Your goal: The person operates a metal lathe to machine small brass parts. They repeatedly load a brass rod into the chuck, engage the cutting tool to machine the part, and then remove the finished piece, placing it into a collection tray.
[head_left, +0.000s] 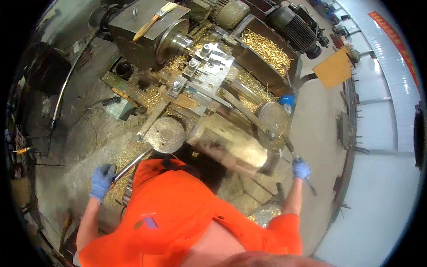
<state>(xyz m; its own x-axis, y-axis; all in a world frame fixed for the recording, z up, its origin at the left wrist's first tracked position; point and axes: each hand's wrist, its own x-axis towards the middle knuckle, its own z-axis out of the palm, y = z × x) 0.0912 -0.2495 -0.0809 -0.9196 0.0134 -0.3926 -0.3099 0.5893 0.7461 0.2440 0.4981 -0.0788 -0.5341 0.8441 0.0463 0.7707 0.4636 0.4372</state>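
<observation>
My left hand (102, 181), in a blue-grey glove, is closed round the lower end of a shiny lever (132, 166). That lever runs up to a round metal disc (165, 135) at the front of a lathe. Off to the right, my right hand (301, 169), gloved alike, grips a dark lever (290, 146) that comes from a second, larger disc (273, 125). Between and beyond the hands sits the lathe's tool block (211, 65), with bolts on top and brass chips around it. The chuck (172, 42) is at its upper left.
A wooden-handled brush (153, 22) lies on the headstock (138, 18). Behind the slide, a metal trough (255, 62) holds many small brass pieces (267, 48). A motor (293, 27) stands at the back, a cardboard piece (333, 68) at the right. Chips litter the floor.
</observation>
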